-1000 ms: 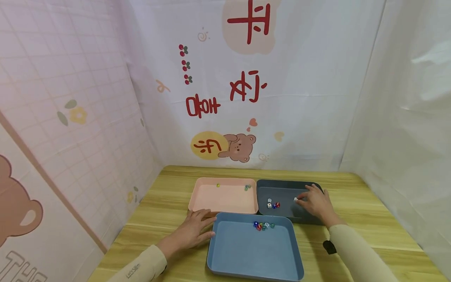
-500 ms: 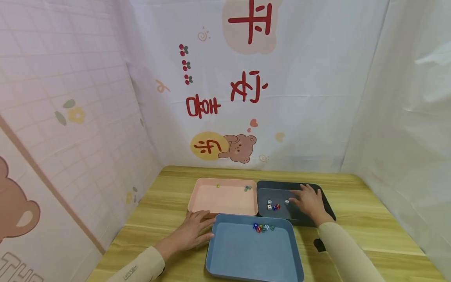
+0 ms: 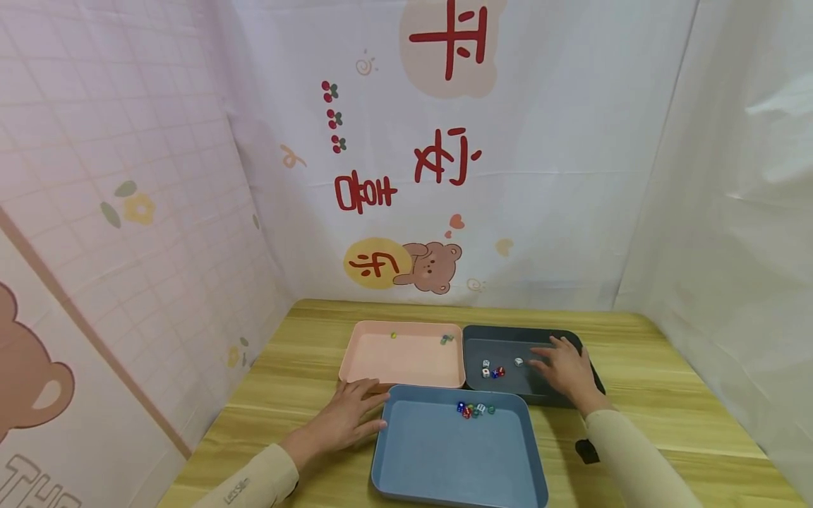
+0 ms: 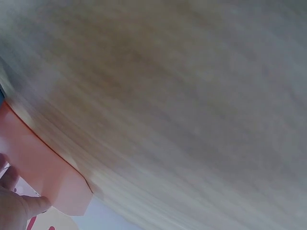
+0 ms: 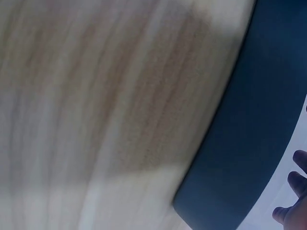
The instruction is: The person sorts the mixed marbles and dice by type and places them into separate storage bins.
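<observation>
My right hand [image 3: 568,372] is over the right side of the dark navy tray [image 3: 527,331], fingers spread and holding nothing. A lone white die [image 3: 519,362] lies on the tray floor just left of its fingertips. Further left in that tray are two more white dice [image 3: 485,372], a blue die [image 3: 495,374] and a red die [image 3: 501,371]. My left hand [image 3: 339,420] lies relaxed, its fingertips by the corner where the pink tray [image 3: 362,323] and the light blue tray [image 3: 379,458] meet. In the left wrist view, some fingers [image 4: 33,205] show beside the pink tray wall.
Near the light blue tray's far edge, a red die [image 3: 466,413], a blue die [image 3: 461,406], a white die [image 3: 480,408] and green beads [image 3: 491,409] are clustered. The pink tray has a yellow bead [image 3: 393,335] and greenish beads [image 3: 444,339]. A wooden table [image 3: 648,395] carries everything.
My right hand let go of the white die, which came to rest further left in the navy tray. The hand lifted, then shifted slightly right. My left hand stayed in place.
</observation>
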A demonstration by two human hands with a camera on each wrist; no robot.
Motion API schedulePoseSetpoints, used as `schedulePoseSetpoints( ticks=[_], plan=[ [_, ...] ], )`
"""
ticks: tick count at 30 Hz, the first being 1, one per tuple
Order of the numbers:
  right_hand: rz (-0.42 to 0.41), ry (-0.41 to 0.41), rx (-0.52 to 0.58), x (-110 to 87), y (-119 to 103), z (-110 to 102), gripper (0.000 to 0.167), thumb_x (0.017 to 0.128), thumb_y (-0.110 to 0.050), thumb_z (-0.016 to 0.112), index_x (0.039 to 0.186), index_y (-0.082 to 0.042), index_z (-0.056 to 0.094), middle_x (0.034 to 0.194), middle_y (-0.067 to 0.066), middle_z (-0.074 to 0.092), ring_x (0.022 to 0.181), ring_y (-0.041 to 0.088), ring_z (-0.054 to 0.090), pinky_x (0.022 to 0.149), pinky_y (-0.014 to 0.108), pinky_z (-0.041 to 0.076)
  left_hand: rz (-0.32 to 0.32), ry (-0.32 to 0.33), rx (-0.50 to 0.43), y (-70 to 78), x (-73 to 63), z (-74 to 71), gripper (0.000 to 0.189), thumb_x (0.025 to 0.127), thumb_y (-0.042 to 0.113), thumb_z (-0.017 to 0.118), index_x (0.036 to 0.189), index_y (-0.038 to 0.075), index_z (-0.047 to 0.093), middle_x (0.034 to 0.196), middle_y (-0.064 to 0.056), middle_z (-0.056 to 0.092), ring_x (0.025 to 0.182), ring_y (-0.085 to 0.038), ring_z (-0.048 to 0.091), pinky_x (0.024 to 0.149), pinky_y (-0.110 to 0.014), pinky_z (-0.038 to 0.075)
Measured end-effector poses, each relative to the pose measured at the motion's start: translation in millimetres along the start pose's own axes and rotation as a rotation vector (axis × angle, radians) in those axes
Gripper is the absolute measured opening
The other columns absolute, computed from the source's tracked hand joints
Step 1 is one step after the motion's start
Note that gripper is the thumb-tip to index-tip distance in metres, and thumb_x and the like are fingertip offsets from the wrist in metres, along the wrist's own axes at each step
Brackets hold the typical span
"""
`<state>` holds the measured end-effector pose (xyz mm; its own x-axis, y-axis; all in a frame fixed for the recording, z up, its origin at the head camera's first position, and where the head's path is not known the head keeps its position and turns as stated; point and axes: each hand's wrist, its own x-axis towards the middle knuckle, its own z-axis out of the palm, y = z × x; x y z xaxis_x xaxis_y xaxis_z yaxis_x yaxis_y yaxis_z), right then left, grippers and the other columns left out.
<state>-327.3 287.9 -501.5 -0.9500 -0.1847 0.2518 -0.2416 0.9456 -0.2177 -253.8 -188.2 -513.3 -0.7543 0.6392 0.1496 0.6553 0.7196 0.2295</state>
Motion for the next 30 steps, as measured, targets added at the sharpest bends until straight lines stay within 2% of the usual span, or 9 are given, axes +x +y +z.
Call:
schedulePoseSetpoints(
  ticks=[10,21,30],
  plan=[
    [0.023,-0.012,0.083,-11.3,-2,2,0.039,0.094,-0.033,0.068,0.126,-0.011,0.07,0.143,0.033,0.044,0.135,0.054,0.032,0.101,0.078,0.016,-0.006,-0.004,0.003,0.1,-0.8,2.9,0.061,0.1,0.055,0.047,0.145,0.013,0.053,0.152,-0.02,0.037,0.14,-0.038,0.033,0.105,-0.074,0.02],
    [-0.037,0.041,0.155,-14.4,-1,4,0.039,0.093,-0.03,0.069,0.125,-0.008,0.069,0.141,0.033,0.046,0.134,0.055,0.033,0.1,0.078,0.018,-0.011,0.001,-0.009,-1.9,-3.0,2.7,0.061,0.1,0.054,0.049,0.144,0.012,0.053,0.152,-0.02,0.037,0.139,-0.039,0.033,0.104,-0.075,0.02],
    [-0.044,0.057,0.201,-16.8,-8,0,0.038,0.092,-0.029,0.07,0.124,-0.008,0.07,0.142,0.033,0.045,0.132,0.058,0.034,0.1,0.079,0.018,-0.004,0.012,0.0,-2.5,0.0,3.6,0.062,0.099,0.056,0.048,0.144,0.013,0.054,0.152,-0.019,0.038,0.139,-0.038,0.033,0.105,-0.074,0.02]
  ],
)
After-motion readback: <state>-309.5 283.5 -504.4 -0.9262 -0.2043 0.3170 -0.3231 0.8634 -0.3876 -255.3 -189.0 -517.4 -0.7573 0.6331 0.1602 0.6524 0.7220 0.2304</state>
